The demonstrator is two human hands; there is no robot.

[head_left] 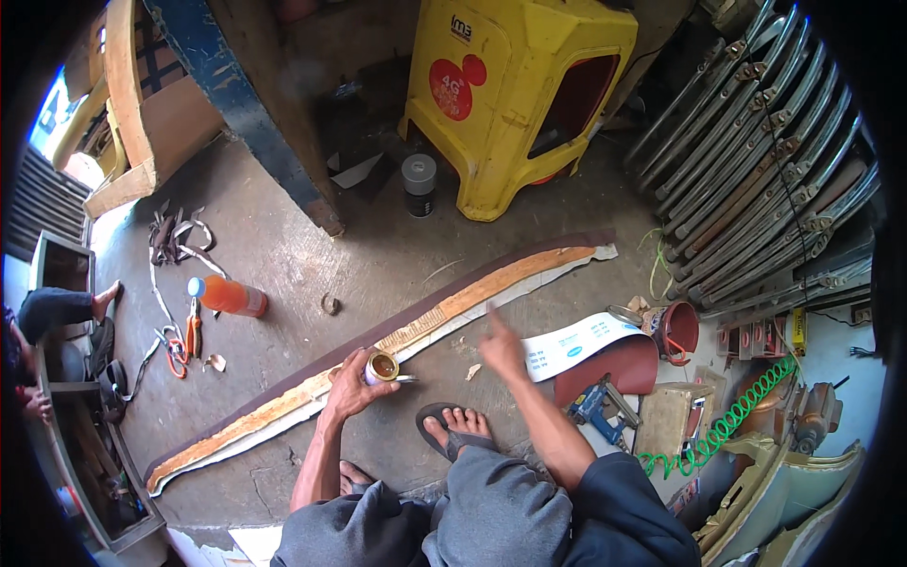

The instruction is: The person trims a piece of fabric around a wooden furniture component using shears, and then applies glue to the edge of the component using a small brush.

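My left hand point(351, 386) is wrapped round a small open can point(384, 366) with brown stuff inside, tilted so that its mouth faces up. A long, bowed strip point(453, 304) lies across the floor just beyond it, orange-brown along the middle, with dark maroon material on the far edge and a whitish layer on the near edge. Over the strip's near side, my right hand point(503, 352) has its index finger stretched out; the other fingers look curled, with nothing visible in them. Whether the fingertip touches the strip I cannot tell.
A yellow plastic stool point(501, 113) and a dark can point(419, 184) stand beyond. At left are an orange bottle point(227, 295), pliers point(194, 331) and straps. At right lie a white printed sheet point(586, 342), a blue staple gun point(605, 411), a green coiled hose point(727, 430) and stacked metal frames point(775, 151).
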